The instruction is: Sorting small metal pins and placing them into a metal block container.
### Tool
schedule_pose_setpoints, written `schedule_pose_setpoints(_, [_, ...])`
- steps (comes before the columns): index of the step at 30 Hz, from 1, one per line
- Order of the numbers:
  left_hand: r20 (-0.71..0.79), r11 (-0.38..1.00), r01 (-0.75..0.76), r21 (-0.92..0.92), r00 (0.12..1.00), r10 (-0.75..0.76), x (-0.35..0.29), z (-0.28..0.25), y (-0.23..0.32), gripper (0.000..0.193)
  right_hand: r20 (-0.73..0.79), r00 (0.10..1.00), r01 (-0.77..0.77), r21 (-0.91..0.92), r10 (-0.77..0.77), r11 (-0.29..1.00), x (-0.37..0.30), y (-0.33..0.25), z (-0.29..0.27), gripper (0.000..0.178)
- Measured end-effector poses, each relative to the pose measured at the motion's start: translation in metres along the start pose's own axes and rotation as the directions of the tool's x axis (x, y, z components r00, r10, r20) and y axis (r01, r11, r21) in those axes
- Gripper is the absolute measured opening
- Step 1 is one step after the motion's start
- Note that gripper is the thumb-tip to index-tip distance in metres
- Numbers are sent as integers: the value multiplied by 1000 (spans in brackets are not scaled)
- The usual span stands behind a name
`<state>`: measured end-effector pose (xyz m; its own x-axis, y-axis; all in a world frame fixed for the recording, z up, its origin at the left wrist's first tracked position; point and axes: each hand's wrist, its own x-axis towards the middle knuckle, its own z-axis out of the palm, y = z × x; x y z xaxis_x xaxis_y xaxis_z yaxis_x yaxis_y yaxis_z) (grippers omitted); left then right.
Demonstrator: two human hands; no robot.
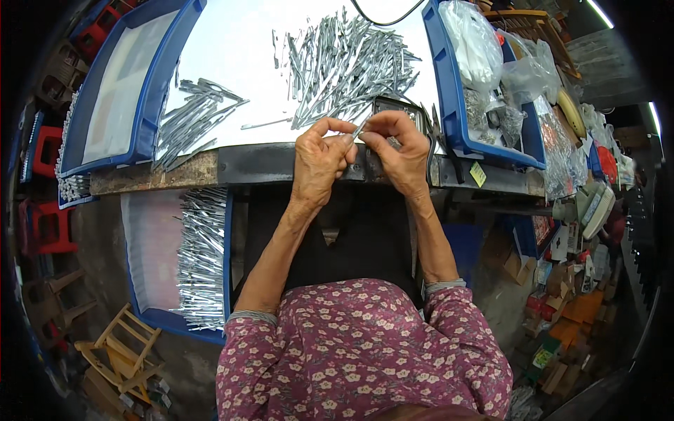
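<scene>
Slim metal strip [360,129], raised just nearer the wearer than the big strip pile [351,70], long axis slanting away and rightward. It lies between left hand [319,158] and right hand [401,149], about equally near; I see both hands' fingers pinched on it.

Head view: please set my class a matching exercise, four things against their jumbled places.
1. Large metal heap
2. Small metal heap
3. Yellow label
4. Slim metal piece

A. On the table's front edge
B. At the fingertips of the left hand and right hand
C. On the tabletop, beyond the hands
D. Just right of the upper-left blue tray

Pairs: 1-C, 2-D, 3-A, 4-B
</scene>
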<state>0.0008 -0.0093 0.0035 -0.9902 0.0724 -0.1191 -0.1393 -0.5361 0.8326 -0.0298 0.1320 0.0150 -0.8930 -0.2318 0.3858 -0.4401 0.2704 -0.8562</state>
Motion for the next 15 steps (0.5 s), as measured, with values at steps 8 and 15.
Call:
schedule_pose_setpoints(8, [-67,969,-187,162,977,200,1,5,-4,8,67,950,-302,444,305,844,10,-1,5,31])
schedule_pose_setpoints(15, [-184,828,-314,464,880,437,2,5,-11,7,-52,955,-253,380,293,890,11,-10,29,33])
